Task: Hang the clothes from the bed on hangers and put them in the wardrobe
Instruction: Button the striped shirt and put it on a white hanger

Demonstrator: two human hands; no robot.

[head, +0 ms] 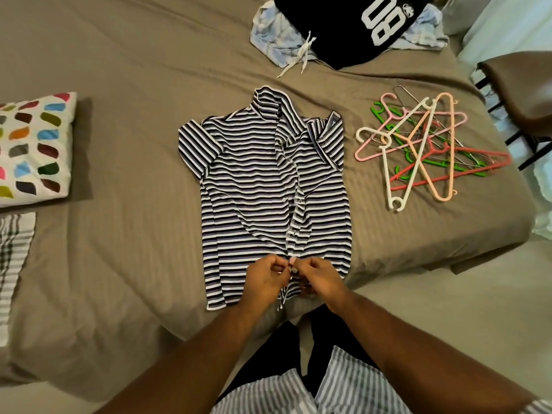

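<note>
A black, white and blue striped short-sleeved shirt (248, 186) lies flat on the brown bed (125, 85), collar away from me, its button placket running down the middle. My left hand (264, 276) and my right hand (318, 277) meet at the placket near the lower hem, each pinching one edge of the shirt front. A heap of plastic hangers (427, 144) in pink, white, peach, red and green lies to the shirt's right. At the far side of the bed a black jersey (343, 28) with a white number rests on pale blue clothing (268, 37).
A white pillow (35, 147) with coloured patches sits at the bed's left edge, a grey striped cloth (13, 252) below it. A brown chair (519, 97) stands off the bed's right corner. The pale floor (463, 294) shows beyond the bed's near right edge.
</note>
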